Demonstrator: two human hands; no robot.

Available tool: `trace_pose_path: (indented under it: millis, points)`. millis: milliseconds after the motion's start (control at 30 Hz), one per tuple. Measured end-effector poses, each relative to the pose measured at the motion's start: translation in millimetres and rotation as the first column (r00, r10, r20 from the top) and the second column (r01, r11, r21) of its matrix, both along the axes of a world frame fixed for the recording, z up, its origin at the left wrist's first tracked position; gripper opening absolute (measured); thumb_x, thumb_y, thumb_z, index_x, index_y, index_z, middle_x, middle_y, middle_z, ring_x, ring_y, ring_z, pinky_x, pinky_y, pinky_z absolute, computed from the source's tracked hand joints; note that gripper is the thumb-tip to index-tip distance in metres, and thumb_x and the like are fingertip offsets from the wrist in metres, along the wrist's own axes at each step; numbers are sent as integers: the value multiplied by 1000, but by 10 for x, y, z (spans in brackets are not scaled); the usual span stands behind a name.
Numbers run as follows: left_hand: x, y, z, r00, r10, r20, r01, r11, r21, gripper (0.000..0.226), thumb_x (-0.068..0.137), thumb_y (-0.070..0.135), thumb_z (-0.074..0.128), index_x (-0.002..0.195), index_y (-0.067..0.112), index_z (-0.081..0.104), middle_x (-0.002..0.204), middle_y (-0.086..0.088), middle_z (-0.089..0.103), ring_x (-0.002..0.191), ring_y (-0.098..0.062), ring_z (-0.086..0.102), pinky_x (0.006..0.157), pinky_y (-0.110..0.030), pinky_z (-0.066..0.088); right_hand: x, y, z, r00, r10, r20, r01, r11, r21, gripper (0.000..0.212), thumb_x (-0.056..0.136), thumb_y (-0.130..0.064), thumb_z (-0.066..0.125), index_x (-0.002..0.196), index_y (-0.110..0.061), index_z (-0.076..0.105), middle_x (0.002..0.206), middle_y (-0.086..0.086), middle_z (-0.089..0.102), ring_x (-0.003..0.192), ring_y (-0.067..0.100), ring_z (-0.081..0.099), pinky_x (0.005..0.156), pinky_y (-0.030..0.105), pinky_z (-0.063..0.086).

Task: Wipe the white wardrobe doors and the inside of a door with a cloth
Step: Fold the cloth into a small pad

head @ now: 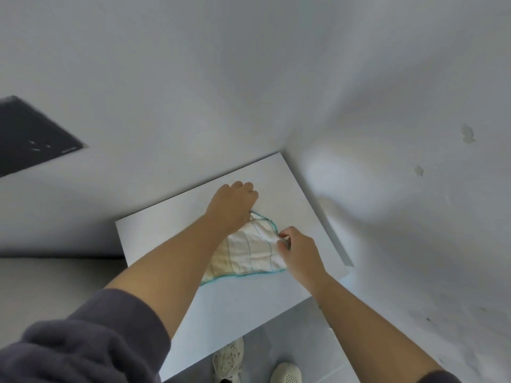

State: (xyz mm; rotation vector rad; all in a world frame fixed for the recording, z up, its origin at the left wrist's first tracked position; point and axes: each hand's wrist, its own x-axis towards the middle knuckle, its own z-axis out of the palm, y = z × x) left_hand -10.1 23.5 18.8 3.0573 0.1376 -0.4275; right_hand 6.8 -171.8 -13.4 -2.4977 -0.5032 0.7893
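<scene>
- On the white panel [290, 186] at the centre of the head view, the cloth [249, 255] was laid partly spread. It was pale, with a teal hem and thin teal lines, and was bunched toward its far end.
- The left hand [233, 204] was set at the cloth's far end with its fingers curled under. The hem was seen to run in beneath them, so the corner was judged to be gripped there, though the fingertips themselves were hidden.
- The right hand [300, 251] was placed at the cloth's right edge, with thumb and forefinger closed in a pinch on a fold of fabric.
- Both forearms were bare; a dark sleeve [83, 344] was pushed up on the left arm.
- Below the panel, two pale shoes [228, 357] were seen on a grey floor. White walls [414, 217] with chipped patches met behind the panel, and a dark rectangle [30, 134] was set at the left.
- No wardrobe door could be identified with certainty; whether the panel belonged to the wardrobe could not be told.
- Step in hand (judged): the cloth was being arranged between the two hands in preparation for wiping, and no door was yet under it.
- Next move (judged): the cloth would need to be gathered into a pad in one hand, lifted clear of the panel and carried to a door face. Flat pressure would be required so that the loose hem was not trailed.
</scene>
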Motion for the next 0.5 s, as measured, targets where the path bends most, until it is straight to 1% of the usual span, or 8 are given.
trace_pose_path:
  millis: [33, 100, 167, 233, 300, 367, 433, 500]
  points:
    - [-62, 57, 82, 993, 113, 43, -110, 992, -66, 13, 89, 21, 54, 102, 16, 56, 106, -1, 57, 98, -22, 55, 74, -32, 39, 29, -1, 61, 1000, 2, 29, -2, 1000, 8, 15, 96, -23, 51, 104, -13, 59, 85, 0, 63, 77, 18, 60, 70, 32, 50]
    - [-228, 191, 283, 921, 362, 143, -327, 920, -218, 10, 89, 25, 56, 95, 17, 54, 94, -2, 61, 88, -25, 59, 71, -35, 46, 114, 12, 237, 994, -5, 105, 2, 1000, 24, 17, 97, -24, 50, 98, -11, 60, 84, 1, 61, 76, 19, 57, 68, 30, 46]
    - [-384, 319, 454, 848, 474, 237, -402, 867, -295, 10, 90, 23, 58, 95, 15, 56, 89, -3, 62, 81, -27, 59, 66, -35, 48, 231, 36, 448, 983, -7, 181, 0, 999, 34, 17, 98, -23, 50, 95, -9, 60, 87, 0, 56, 77, 18, 53, 68, 28, 40]
    - [-509, 429, 667, 819, 478, 316, -387, 868, -310, 10, 90, 20, 61, 98, 14, 62, 90, -4, 63, 80, -29, 60, 61, -33, 45, 350, 82, 720, 969, -17, 247, -1, 997, 74, 15, 98, -20, 52, 94, -8, 60, 90, 0, 50, 78, 17, 48, 68, 27, 36]
    - [-574, 504, 934, 801, 466, 375, -368, 878, -306, 8, 91, 20, 60, 93, 13, 65, 89, -4, 60, 75, -28, 59, 57, -33, 43, 449, 142, 1050, 956, -56, 289, 14, 989, 145, 15, 98, -20, 50, 91, -9, 57, 90, 1, 51, 76, 18, 48, 66, 29, 35]
    - [-589, 533, 1214, 757, 501, 421, -398, 863, -311, 14, 93, 23, 58, 85, 12, 63, 87, -4, 55, 69, -24, 52, 56, -34, 43, 522, 203, 1379, 942, -92, 322, 29, 980, 196, 16, 99, -24, 48, 91, -12, 54, 80, 0, 56, 72, 21, 51, 61, 32, 36]
    - [-576, 556, 1481, 699, 540, 469, -434, 841, -322, 23, 92, 27, 59, 76, 11, 57, 84, -4, 52, 66, -24, 47, 55, -33, 40, 580, 245, 1689, 926, -115, 361, 36, 976, 217, 15, 99, -29, 48, 94, -15, 53, 70, -4, 54, 67, 21, 50, 58, 31, 34]
    - [-563, 581, 1718, 669, 549, 501, -450, 835, -315, 26, 92, 27, 60, 72, 12, 53, 79, -5, 53, 66, -28, 50, 56, -33, 36, 636, 258, 1943, 907, -138, 398, 39, 968, 247, 14, 99, -29, 50, 95, -17, 54, 70, -7, 53, 68, 19, 50, 59, 30, 33]
